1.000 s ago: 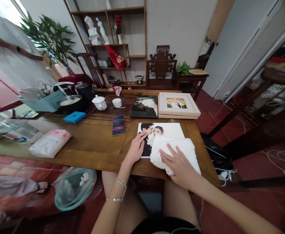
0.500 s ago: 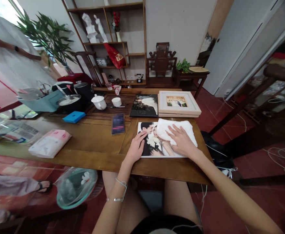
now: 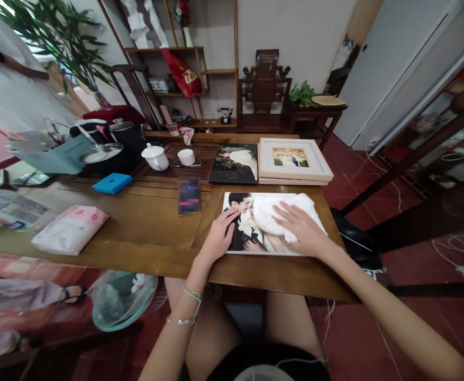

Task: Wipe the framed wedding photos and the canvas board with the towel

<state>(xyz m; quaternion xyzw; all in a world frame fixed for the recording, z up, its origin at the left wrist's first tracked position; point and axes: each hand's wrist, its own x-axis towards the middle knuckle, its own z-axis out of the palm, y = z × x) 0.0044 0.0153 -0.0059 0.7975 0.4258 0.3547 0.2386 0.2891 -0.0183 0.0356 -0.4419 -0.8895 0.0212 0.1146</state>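
A wedding photo panel (image 3: 240, 225) lies flat on the wooden table in front of me, near its front edge. My left hand (image 3: 220, 233) rests on the panel's left edge, fingers stretched out over the dark suit in the picture. My right hand (image 3: 301, 227) lies flat with spread fingers on a white cloth (image 3: 269, 209), pressing it against the panel's right half. The cloth is rumpled and hides most of one pictured face and the upper right of the panel.
Behind the panel lie a dark photo panel (image 3: 232, 170) and a pale framed picture (image 3: 269, 145). A phone (image 3: 189, 197), tissue pack (image 3: 71, 227), blue box (image 3: 112, 183) and white teapot (image 3: 155, 157) stand leftward. A lined bin (image 3: 116, 317) is below; a person (image 3: 21, 100) stands far left.
My right hand has pushed the cloth slightly across the panel, so it bunches more and covers more of the pictured face. My left hand stays on the left edge. The view has shifted a little.
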